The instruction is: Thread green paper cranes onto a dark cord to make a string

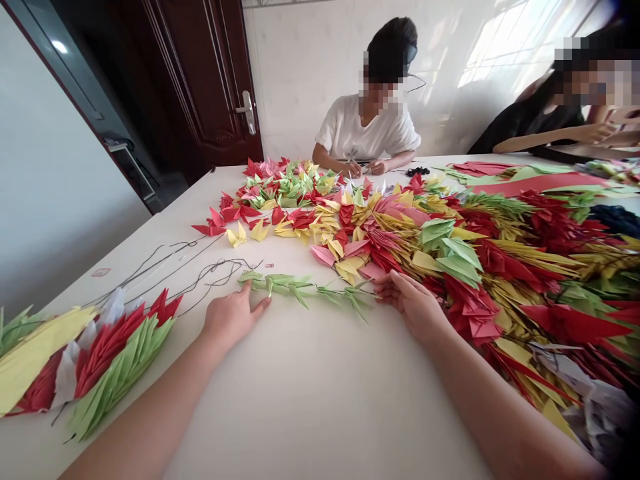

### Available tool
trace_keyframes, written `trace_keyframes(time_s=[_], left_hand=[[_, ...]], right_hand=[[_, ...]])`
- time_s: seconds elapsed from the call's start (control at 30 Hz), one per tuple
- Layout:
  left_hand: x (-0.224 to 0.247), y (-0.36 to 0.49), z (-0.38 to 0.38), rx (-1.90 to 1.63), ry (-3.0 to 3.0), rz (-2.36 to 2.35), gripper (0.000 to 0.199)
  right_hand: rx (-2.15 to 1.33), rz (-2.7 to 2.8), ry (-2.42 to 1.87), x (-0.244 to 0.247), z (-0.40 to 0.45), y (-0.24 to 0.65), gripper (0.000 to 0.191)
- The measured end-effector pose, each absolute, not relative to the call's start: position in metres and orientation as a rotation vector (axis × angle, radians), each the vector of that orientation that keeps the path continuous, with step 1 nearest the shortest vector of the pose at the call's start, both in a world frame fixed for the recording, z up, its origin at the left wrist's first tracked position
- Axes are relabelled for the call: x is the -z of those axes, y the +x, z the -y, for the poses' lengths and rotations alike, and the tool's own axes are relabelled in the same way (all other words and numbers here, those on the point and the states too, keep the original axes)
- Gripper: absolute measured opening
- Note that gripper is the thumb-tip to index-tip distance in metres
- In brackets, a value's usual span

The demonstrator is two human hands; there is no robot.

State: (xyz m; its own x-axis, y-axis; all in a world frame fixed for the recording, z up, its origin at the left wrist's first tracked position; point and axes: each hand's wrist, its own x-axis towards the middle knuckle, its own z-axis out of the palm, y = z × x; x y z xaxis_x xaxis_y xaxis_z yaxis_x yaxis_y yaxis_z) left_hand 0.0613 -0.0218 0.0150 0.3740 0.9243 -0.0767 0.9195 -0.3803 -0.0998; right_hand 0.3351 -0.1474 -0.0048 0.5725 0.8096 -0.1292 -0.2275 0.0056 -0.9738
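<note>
A strand of green folded-paper cranes on a dark cord lies across the white table in front of me. At its left end, my left hand rests with the index finger on the strand and the thumb stretched apart from it. My right hand has its fingertips closed on the cord at the strand's right end, beside the big heap of paper cranes. Black cord tails trail loosely past my left hand. The tips of some right-hand fingers are hard to make out.
Bundled strands of red, green and white cranes lie at the left. Flat paper strips and a dark cord bundle are toward the back. Across the table sits a person in a white shirt; another person leans in at the right.
</note>
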Motion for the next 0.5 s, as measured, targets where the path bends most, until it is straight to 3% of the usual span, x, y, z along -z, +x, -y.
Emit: trace_keyframes(time_s=[0.3, 0.5], left_hand=[[-0.022, 0.067, 0.049, 0.138, -2.751, 1.405, 0.077], [-0.016, 0.073, 0.047, 0.069, -2.693, 1.463, 0.074]], right_hand=[[-0.877, 0.586, -1.322, 0.006, 0.149, 0.333, 0.035], [-0.880, 0.605, -1.330, 0.006, 0.149, 0.334, 0.036]])
